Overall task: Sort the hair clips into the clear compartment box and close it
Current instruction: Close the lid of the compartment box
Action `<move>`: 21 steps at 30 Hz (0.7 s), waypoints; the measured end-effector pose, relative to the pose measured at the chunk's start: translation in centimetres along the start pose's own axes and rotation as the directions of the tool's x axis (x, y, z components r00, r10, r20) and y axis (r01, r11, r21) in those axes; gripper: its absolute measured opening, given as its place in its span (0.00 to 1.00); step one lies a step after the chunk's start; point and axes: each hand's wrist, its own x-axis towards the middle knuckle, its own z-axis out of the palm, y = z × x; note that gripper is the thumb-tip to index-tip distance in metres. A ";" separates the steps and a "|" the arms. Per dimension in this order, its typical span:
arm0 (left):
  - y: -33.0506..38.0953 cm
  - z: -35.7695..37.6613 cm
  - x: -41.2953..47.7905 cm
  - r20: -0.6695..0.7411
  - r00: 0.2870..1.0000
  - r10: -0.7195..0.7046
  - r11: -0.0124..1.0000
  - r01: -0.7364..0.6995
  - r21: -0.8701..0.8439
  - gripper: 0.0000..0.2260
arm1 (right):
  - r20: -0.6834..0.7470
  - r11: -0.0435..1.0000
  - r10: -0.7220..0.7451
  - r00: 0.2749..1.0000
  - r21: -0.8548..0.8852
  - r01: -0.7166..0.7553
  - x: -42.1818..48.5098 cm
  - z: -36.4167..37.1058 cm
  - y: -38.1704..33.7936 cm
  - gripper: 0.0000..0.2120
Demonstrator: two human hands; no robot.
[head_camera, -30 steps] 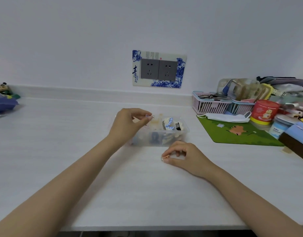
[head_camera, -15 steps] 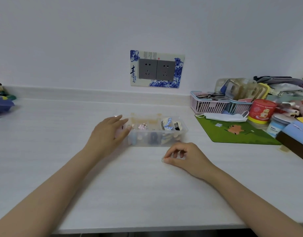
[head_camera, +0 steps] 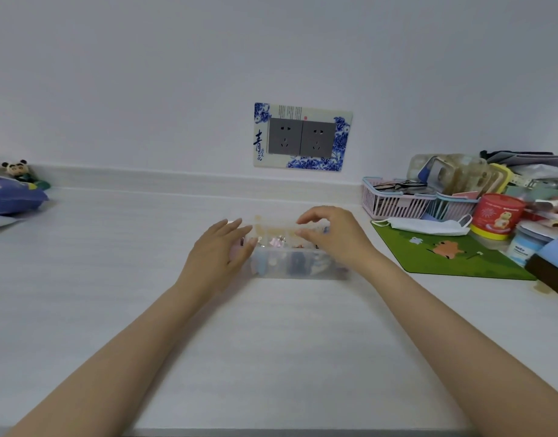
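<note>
The clear compartment box (head_camera: 298, 268) lies on the white counter, with several coloured hair clips (head_camera: 276, 242) visible in its compartments. My left hand (head_camera: 219, 255) clasps the box's left end, fingers stretched over the top and thumb at the front. My right hand (head_camera: 333, 236) hovers over the box's right half, hiding those compartments. Its thumb and fingertips are curled close together above the back row. Anything between those fingers is too small and blurred to make out.
A green mat (head_camera: 454, 257) with a face mask (head_camera: 425, 225) lies to the right. Behind it stand pink and blue baskets (head_camera: 397, 205), a red tin (head_camera: 496, 214) and assorted clutter. A blue bundle (head_camera: 11, 197) sits at far left. A wall socket (head_camera: 301, 137) is behind the box.
My right hand lifted off the counter in front of the box and moved up over its right half. My left hand came down from above the box to its left end.
</note>
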 end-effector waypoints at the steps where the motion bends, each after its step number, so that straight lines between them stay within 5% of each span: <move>1: 0.0 0.0 0.0 -0.016 1.000 0.005 0.998 -0.006 -0.056 0.26 | -0.042 1.000 -0.006 0.999 0.001 0.006 0.2 -0.2 0.4 0.06; 5: 0.2 -0.1 0.6 -0.126 0.977 -0.169 0.903 0.103 -0.416 0.20 | -0.287 0.969 0.167 0.943 0.223 -0.104 0.3 -1.8 2.4 0.14; 7: 0.2 -0.1 1.4 -0.072 0.925 -0.372 0.775 0.267 -0.572 0.21 | -0.222 0.871 0.374 0.900 0.417 -0.259 0.0 -2.3 3.3 0.25; 9: -0.2 -0.1 2.3 0.149 0.837 -0.527 0.458 0.427 -0.780 0.19 | 0.012 0.669 0.517 0.856 0.618 -0.413 -0.4 -2.3 4.1 0.32; 11: -0.7 -0.2 2.9 0.376 0.758 -0.533 0.126 0.510 -0.851 0.19 | 0.257 0.458 0.517 0.817 0.723 -0.518 -0.4 -2.0 4.7 0.26; 13: -1.9 0.1 3.4 0.456 0.762 -0.460 0.101 0.555 -0.826 0.26 | 0.346 0.383 0.477 0.808 0.746 -0.545 -0.3 -1.6 5.1 0.22; 16: -2.4 0.1 3.5 0.485 0.790 -0.376 0.186 0.577 -0.795 0.29 | 0.341 0.421 0.488 0.804 0.715 -0.559 0.2 -0.9 5.5 0.31; 18: -2.7 0.3 3.6 0.473 0.816 -0.334 0.261 0.562 -0.785 0.28 | 0.316 0.430 0.492 0.811 0.721 -0.543 0.2 -0.8 5.5 0.33; 21: -2.4 0.2 3.5 0.463 0.846 -0.264 0.240 0.522 -0.818 0.20 | 0.272 0.378 0.464 0.843 0.799 -0.467 0.3 -0.6 6.2 0.34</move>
